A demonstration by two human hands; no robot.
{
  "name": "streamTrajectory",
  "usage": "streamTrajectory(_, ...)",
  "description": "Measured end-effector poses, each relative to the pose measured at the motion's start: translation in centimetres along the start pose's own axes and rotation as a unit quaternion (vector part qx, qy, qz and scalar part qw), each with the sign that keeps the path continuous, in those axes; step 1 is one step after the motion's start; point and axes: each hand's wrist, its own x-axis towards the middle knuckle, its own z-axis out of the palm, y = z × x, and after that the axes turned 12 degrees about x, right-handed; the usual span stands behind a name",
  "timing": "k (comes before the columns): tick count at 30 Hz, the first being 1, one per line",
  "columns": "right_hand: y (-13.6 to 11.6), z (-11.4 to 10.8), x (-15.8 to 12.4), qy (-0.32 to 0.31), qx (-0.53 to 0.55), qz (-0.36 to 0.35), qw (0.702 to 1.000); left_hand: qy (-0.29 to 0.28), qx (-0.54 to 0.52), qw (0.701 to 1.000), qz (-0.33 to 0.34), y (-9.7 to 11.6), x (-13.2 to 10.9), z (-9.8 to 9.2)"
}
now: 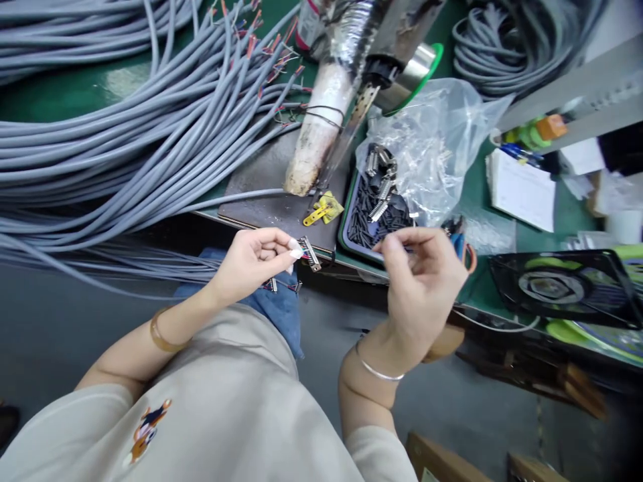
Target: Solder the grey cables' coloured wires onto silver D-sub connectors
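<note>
My left hand [261, 261] is closed in a pinch on the thin coloured wires right behind a metal multi-pin connector [309, 254], which sticks out to the right of the fingertips, just off the bench edge. My right hand [422, 268] is raised at the front edge of a tray [343, 234], thumb and forefinger pressed together; whatever may be between them is too small to make out. Inside the tray lie many short black tubes [362, 224] and several loose metal connectors [384, 191]. More wired connectors [272, 285] hang below my left hand, over blue cloth.
Bundles of grey cable [125, 154] cover the left side. A foil-wrapped pipe [324, 114] comes down over the bench beside a yellow clip [316, 214]. Right of the tray are a clear plastic bag [432, 154], scissors [470, 257], papers [522, 191] and a black fan [557, 288].
</note>
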Motion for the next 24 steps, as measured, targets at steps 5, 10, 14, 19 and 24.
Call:
streamTrajectory(5, -1.7, 2.5, -2.1, -0.148, 0.078, 0.011, 0.986, -0.006, -0.003, 1.000, 0.011, -0.1, -0.1, 0.3)
streamTrajectory(10, -0.6, 3.6, -2.0, -0.138, 0.090, 0.038, 0.986, -0.023, -0.009, 1.000, 0.012, 0.0, -0.2, 0.2)
streamTrajectory(14, -0.7, 3.7, -2.0, -0.152, 0.100, 0.032, 0.983, -0.040, 0.005, 0.999, 0.008, 0.0, -0.4, 0.1)
streamTrajectory(19, -1.2, 4.1, -2.2, -0.167, 0.080, -0.022, 0.982, -0.087, -0.010, 0.996, 0.024, -0.4, -0.4, 0.2)
streamTrajectory(24, -1.6, 4.2, -2.1, -0.219, -0.037, -0.145, 0.964, -0.124, -0.057, 0.990, 0.023, -1.5, -0.4, 0.3)
